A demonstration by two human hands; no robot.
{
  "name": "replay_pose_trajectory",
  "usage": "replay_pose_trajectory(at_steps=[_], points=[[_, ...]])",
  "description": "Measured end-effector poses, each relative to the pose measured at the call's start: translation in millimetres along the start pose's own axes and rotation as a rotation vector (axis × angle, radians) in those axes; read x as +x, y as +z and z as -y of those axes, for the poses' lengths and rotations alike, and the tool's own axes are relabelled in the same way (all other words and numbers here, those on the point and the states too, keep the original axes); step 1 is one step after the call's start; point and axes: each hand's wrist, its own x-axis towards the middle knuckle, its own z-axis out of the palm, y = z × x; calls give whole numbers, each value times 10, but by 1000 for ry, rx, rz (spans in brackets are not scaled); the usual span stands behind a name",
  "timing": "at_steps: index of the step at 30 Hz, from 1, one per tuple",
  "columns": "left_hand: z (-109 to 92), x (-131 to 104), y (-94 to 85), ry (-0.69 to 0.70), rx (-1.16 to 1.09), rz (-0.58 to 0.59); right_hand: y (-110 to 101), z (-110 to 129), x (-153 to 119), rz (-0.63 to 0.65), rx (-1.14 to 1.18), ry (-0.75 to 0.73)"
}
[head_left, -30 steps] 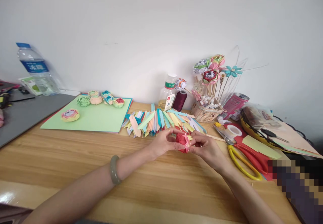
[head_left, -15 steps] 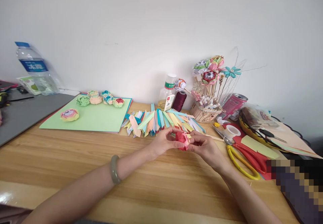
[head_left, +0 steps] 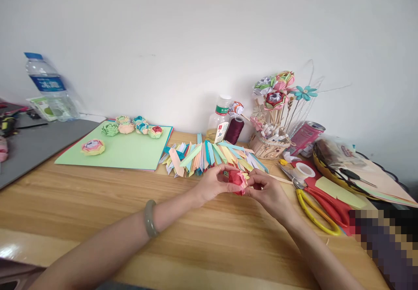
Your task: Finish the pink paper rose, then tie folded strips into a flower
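Observation:
A small red, pink and yellow paper flower [head_left: 237, 182] is held between my two hands above the wooden table. My left hand [head_left: 217, 183] grips its red side, thumb in front and fingers behind. The fingertips of my right hand [head_left: 263, 189] pinch the yellow and pink petals at its right edge. Just behind my hands lies a spread pile of folded paper strips [head_left: 209, 155] in many pastel colours. Several finished paper flowers [head_left: 93, 146] rest on a green paper sheet [head_left: 130, 155] to the left.
Behind the strips stand a bottle of yellowish liquid [head_left: 219, 120], a dark thread spool [head_left: 234, 130] and a basket of paper flowers [head_left: 269, 145]. Scissors [head_left: 318, 207], a tape roll [head_left: 305, 170], a pink can [head_left: 307, 137] and a tray [head_left: 321, 161] are at right. A water bottle [head_left: 48, 85] stands far left.
The whole view has shifted slightly, so the background things appear a little further right. Both hands keep hold of the paper flower, with hardly any change in grip.

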Motion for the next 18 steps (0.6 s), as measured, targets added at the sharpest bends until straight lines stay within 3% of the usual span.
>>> replay_pose_trajectory(at_steps=[10, 14, 18], points=[[23, 20, -11, 35, -69, -119, -3, 8, -39, -123, -183, -93], [53, 27, -5, 35, -102, -145, 64, -17, -93, -295, -412, -243], [51, 17, 22, 35, -152, -109, 93, -32, -148, -369, -721, -347]])
